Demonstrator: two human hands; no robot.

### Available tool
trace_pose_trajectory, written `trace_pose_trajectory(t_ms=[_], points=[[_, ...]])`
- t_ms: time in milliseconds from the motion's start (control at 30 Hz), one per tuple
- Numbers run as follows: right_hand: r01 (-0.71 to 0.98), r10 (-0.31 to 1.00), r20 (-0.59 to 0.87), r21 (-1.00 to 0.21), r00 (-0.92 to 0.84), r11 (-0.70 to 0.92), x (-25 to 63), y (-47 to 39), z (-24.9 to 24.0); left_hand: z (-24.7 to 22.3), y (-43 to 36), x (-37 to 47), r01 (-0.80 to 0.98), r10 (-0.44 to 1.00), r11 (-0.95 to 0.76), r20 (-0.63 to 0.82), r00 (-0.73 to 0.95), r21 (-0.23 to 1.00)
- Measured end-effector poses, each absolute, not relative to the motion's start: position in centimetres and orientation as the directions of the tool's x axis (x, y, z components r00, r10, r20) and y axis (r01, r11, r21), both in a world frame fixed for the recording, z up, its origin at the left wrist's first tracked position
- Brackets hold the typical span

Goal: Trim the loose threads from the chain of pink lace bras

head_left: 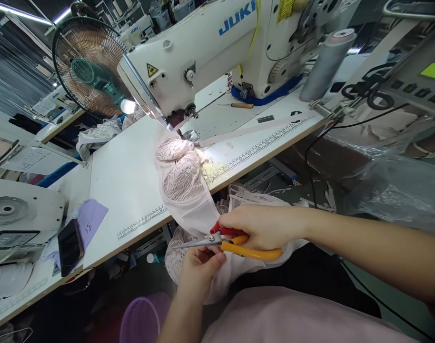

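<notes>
In my right hand (pixel 262 226) is a pair of scissors (pixel 255 250) with orange-yellow handles, its blades pointing left. Red shows by my right thumb, probably part of the handles or a grip. My left hand (pixel 200 264) has its fingers curled in on pale pink fabric right below the blades. That fabric belongs to lace bras (pixel 185 181), which run from under the sewing machine's needle area over the table edge into my lap. The exact spot between the blades is hidden by my fingers.
A white JUKI sewing machine (pixel 210 52) stands on the white table (pixel 124 176). A grey thread cone (pixel 328 64) and an awl with a wooden handle (pixel 242 105) are to the right. On the left lie a phone (pixel 71 247) and purple paper (pixel 91 221). A purple bin (pixel 141 319) stands below.
</notes>
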State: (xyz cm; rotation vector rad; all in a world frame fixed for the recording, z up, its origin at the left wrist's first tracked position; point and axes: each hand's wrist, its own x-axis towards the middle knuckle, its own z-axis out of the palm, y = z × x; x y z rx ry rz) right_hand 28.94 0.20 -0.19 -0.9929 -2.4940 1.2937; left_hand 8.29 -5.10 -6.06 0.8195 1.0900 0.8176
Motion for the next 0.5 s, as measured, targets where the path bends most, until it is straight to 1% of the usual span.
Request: trace_pose_trajectory(t_ms=[100, 167, 267, 333, 400, 500], points=[[0.490, 0.625, -0.158, -0.773, -0.764, 0.403, 28.9, 0.1, -0.2, -6.4, -5.3, 8.4, -0.148, 0.889, 0.437, -0.402, 0.218, 0.887], [0.485, 0.626, -0.155, -0.777, -0.765, 0.401, 28.9, 0.0, -0.3, -6.5, -5.3, 8.4, -0.108, 0.888, 0.435, -0.406, 0.215, 0.894], [0.453, 0.621, -0.132, -0.799, -0.773, 0.395, 28.9, 0.0, -0.4, -6.2, -5.3, 8.4, -0.035, 0.861, 0.456, -0.431, 0.268, 0.889], [0.451, 0.623, -0.133, -0.805, -0.771, 0.385, 28.8, 0.0, -0.5, -5.9, -5.2, 8.5, -0.028, 0.836, 0.475, -0.441, 0.326, 0.879], [0.462, 0.658, -0.134, -0.813, -0.741, 0.355, 28.7, -0.3, -0.8, -5.6, -5.1, 8.6, -0.048, 0.832, 0.481, -0.439, 0.339, 0.875], [0.458, 0.793, -0.065, -0.844, -0.606, 0.281, 29.0, -1.4, -1.2, -5.2, -4.8, 8.8, -0.077, 0.853, 0.487, -0.454, 0.257, 0.870]])
